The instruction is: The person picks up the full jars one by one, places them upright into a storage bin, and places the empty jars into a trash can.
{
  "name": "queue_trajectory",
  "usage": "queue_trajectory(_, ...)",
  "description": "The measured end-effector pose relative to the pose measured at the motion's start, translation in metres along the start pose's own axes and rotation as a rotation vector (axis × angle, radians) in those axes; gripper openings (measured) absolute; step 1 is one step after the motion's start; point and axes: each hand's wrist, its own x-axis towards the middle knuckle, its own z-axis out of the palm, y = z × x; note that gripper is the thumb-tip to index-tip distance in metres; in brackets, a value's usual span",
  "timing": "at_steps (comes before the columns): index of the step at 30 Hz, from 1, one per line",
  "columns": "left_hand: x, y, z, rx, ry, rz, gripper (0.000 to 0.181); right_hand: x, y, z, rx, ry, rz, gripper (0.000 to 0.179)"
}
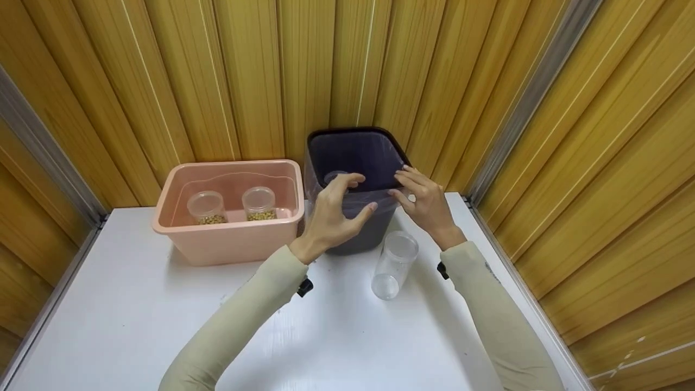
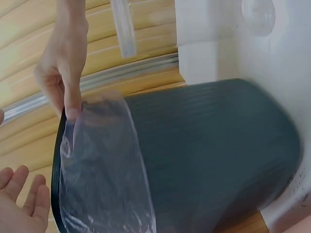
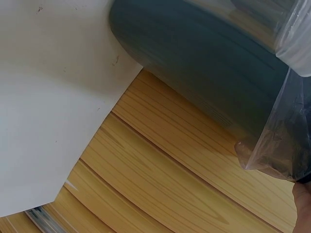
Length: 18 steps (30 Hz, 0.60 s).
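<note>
A dark bin (image 1: 361,231) with a clear plastic bag (image 2: 104,165) folded over its rim stands against the back wall. My right hand (image 1: 426,203) is at the bin's right rim, pinching the bag's edge between thumb and fingers. Over the front left of the rim hovers my left hand (image 1: 331,217), thumb and fingers spread apart and holding nothing. A clear round-topped thing (image 1: 336,176) shows inside the bin, partly hidden by the left hand. Just in front of the bin, below the right hand, a clear jar (image 1: 395,263) stands upright on the table.
Left of the bin sits a pink tub (image 1: 233,244) with two lidded clear jars (image 1: 259,201) in it, partly filled with small yellowish pieces. The white table (image 1: 326,336) meets wood-patterned walls (image 1: 250,81) at the back and right.
</note>
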Motion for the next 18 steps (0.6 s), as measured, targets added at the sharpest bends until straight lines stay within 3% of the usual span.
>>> queue_trajectory(4,-0.011,0.006,0.011,-0.023,-0.018,0.026,0.051,-0.001,0.002,0.000,-0.007,0.006,-0.005,0.036)
queue_trajectory(9,-0.027,0.009,0.029,-0.014,-0.067,0.005,0.055,-0.001,0.003,0.001,-0.011,0.006,-0.010,0.036)
queue_trajectory(14,-0.047,0.009,0.050,-0.034,-0.124,-0.072,0.066,-0.001,0.003,0.001,-0.014,0.001,-0.013,0.038)
queue_trajectory(18,-0.062,0.010,0.066,-0.051,-0.206,-0.172,0.079,0.000,0.002,0.001,-0.017,-0.009,-0.010,0.037)
